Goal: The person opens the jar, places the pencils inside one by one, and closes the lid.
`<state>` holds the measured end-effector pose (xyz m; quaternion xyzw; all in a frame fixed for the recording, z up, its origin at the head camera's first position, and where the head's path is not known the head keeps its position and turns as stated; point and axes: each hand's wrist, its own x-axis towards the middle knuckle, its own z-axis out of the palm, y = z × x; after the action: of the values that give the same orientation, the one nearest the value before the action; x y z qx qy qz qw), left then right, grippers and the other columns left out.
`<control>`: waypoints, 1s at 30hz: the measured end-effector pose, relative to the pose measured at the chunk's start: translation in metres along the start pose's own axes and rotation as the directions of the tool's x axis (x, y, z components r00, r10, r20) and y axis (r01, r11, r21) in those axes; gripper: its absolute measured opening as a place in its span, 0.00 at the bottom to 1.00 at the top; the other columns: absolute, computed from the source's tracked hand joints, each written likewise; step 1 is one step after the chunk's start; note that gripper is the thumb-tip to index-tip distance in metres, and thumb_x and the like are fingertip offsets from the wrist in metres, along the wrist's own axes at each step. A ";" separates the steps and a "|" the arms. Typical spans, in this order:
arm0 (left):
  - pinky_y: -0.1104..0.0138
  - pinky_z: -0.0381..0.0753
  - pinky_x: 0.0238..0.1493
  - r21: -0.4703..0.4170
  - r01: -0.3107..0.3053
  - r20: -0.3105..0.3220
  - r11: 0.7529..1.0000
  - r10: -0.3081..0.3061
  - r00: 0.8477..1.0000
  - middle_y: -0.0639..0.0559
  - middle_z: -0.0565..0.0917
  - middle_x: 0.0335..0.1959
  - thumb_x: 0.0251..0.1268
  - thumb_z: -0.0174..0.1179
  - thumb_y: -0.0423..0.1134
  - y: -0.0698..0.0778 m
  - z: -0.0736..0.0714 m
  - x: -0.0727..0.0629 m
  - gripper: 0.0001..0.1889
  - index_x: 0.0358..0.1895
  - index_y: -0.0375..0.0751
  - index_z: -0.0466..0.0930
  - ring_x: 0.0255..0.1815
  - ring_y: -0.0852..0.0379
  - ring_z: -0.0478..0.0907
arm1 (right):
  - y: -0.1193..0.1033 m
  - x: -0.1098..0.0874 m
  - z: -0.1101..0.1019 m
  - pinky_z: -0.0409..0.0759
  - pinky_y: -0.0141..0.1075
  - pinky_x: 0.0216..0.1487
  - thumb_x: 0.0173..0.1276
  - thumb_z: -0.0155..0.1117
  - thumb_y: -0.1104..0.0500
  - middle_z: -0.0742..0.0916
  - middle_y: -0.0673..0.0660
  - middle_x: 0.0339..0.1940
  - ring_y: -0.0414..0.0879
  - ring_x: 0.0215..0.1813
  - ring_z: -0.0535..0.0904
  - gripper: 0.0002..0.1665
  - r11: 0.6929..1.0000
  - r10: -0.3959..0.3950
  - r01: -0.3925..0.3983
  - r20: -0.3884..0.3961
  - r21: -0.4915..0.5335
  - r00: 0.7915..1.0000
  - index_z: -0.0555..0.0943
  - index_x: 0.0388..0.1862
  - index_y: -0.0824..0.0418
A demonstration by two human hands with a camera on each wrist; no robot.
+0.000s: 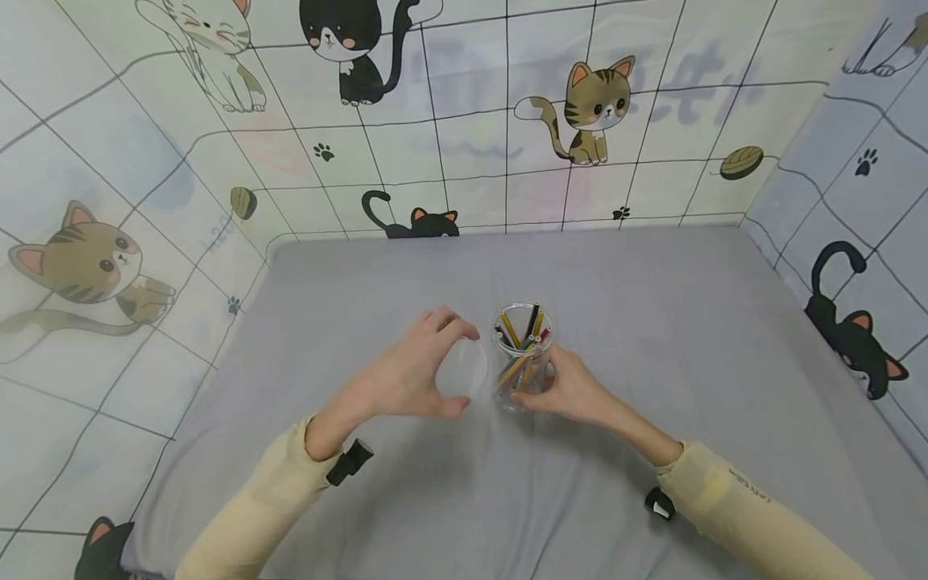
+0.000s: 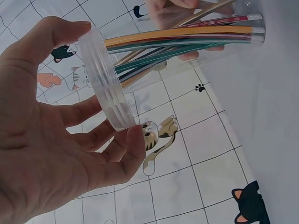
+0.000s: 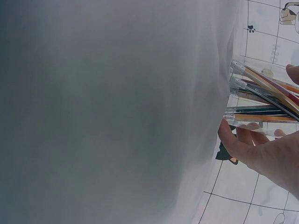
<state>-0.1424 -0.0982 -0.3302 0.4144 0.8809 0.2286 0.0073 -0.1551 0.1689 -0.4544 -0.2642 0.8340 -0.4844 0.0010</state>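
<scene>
A clear jar (image 1: 511,401) stands upright on the grey cloth, with several pencils (image 2: 187,35) of different colours inside. Some pencil ends reach up to its open mouth. My right hand (image 1: 571,387) grips the jar low on its right side, thumb in front and fingers wrapped behind. In the right wrist view, fingertips lie at the jar's base beside the pencils. Just left of the jar, my left hand (image 1: 399,370) holds a round clear lid (image 2: 108,84) on edge by its rim, thumb on one side and fingers on the other.
A grey cloth (image 1: 348,298) covers the table, slightly creased near the front. White grid-patterned sheets with printed cats (image 1: 598,101) rise at the back and both sides. Dark wrist devices (image 1: 350,461) sit at both cream sleeves.
</scene>
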 end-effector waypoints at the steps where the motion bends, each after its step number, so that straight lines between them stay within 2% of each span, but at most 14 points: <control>1: 0.56 0.74 0.51 0.005 0.001 0.000 1.000 -0.001 1.000 0.44 0.73 0.52 0.44 0.76 0.42 0.001 -0.002 0.001 0.36 0.59 0.36 0.72 0.53 0.45 0.67 | 0.000 0.000 0.000 0.80 0.35 0.31 0.50 0.81 0.59 0.84 0.52 0.44 0.46 0.38 0.79 0.32 1.000 0.001 -0.001 0.002 0.003 1.000 0.76 0.54 0.57; 12: 0.58 0.74 0.53 0.026 -0.013 -0.037 1.000 0.014 0.999 0.45 0.73 0.52 0.43 0.75 0.42 0.010 -0.013 0.011 0.36 0.59 0.36 0.73 0.54 0.46 0.66 | 0.001 -0.001 0.000 0.81 0.35 0.30 0.51 0.81 0.59 0.84 0.53 0.45 0.53 0.39 0.80 0.34 0.999 0.014 -0.014 0.010 0.030 1.000 0.75 0.56 0.58; 20: 0.55 0.72 0.57 0.044 -0.077 -0.079 0.996 0.080 0.994 0.43 0.74 0.53 0.46 0.74 0.43 0.018 -0.018 0.030 0.34 0.59 0.35 0.74 0.57 0.43 0.67 | 0.002 -0.002 -0.002 0.81 0.35 0.31 0.52 0.81 0.59 0.84 0.53 0.49 0.49 0.41 0.79 0.36 0.999 0.004 -0.004 0.018 0.032 1.000 0.74 0.59 0.57; 25: 0.56 0.71 0.56 0.070 -0.112 -0.071 0.991 0.116 0.991 0.45 0.74 0.52 0.46 0.74 0.44 0.024 -0.018 0.044 0.33 0.58 0.36 0.75 0.55 0.45 0.68 | 0.003 -0.003 -0.002 0.81 0.36 0.33 0.53 0.80 0.59 0.83 0.54 0.53 0.47 0.44 0.79 0.38 0.999 0.000 -0.002 0.033 0.051 0.999 0.73 0.62 0.59; 30: 0.59 0.72 0.52 0.071 -0.124 -0.051 0.990 0.128 0.991 0.44 0.74 0.52 0.48 0.74 0.45 0.028 -0.016 0.053 0.32 0.58 0.37 0.75 0.53 0.46 0.67 | 0.006 -0.003 -0.002 0.82 0.38 0.36 0.55 0.79 0.58 0.82 0.54 0.56 0.48 0.47 0.79 0.39 0.998 -0.003 0.000 0.045 0.063 0.999 0.71 0.65 0.58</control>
<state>-0.1601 -0.0508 -0.2948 0.4627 0.8601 0.2098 -0.0455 -0.1558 0.1741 -0.4584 -0.2755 0.8179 -0.5044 0.0280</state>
